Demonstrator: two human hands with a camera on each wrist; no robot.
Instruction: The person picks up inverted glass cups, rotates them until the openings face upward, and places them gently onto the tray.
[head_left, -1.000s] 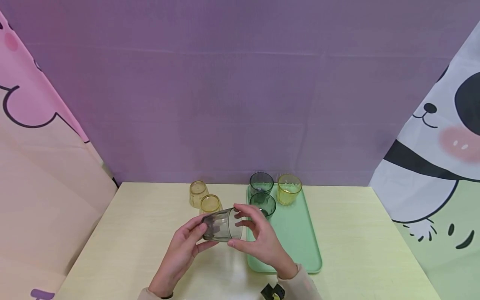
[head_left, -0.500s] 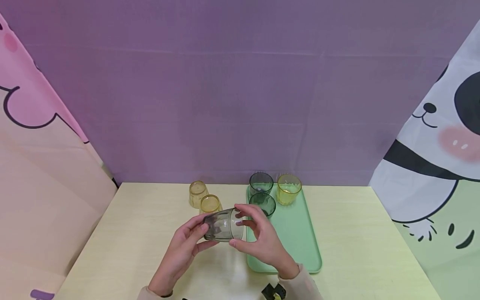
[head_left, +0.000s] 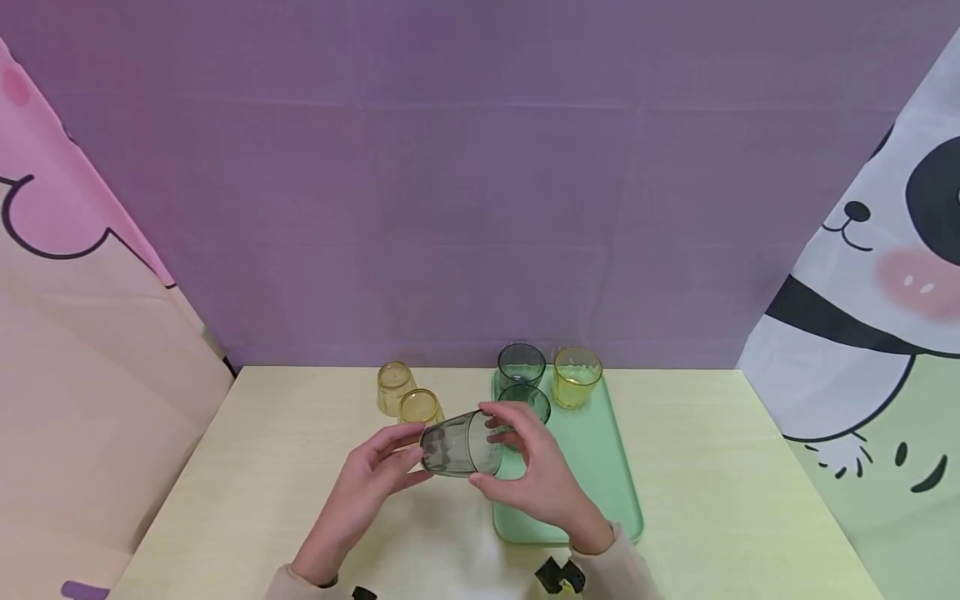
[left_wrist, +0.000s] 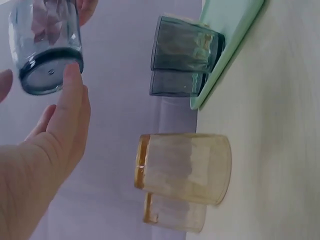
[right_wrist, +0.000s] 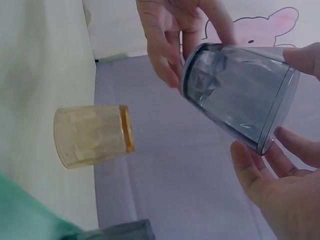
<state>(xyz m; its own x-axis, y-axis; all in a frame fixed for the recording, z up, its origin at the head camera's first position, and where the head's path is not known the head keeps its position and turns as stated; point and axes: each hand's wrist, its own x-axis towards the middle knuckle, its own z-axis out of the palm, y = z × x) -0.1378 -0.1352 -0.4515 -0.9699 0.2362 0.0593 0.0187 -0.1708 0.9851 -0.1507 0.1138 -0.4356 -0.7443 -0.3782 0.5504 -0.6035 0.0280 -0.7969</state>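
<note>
A smoky grey glass (head_left: 448,450) lies sideways in the air between the two hands, above the worktop (head_left: 300,467), its base to the left and its mouth end, in the head view, overlapping the left edge of a green tray (head_left: 596,479). The right hand (head_left: 536,475) pinches it near the rim between thumb and fingers; the left hand (head_left: 369,475) has its fingers loosely extended around the base, one fingertip against it, so it seems to steady more than grip. The step in hand looks like turning the glass or passing it across, and the next move probably calls for the right pinch to bear the weight alone, rolling the wrist to bring the mouth up. Close beyond, a nearer dark glass (head_left: 528,393) stands upright on the tray, partly hidden, and could be knocked; a farther dark glass (head_left: 522,363) and a yellow glass (head_left: 577,379) stand upright at the tray's far end. Left of the tray, a front amber glass (head_left: 420,407) and a rear amber glass (head_left: 395,388) stand upside down, the front one just beyond the left fingers.
</note>
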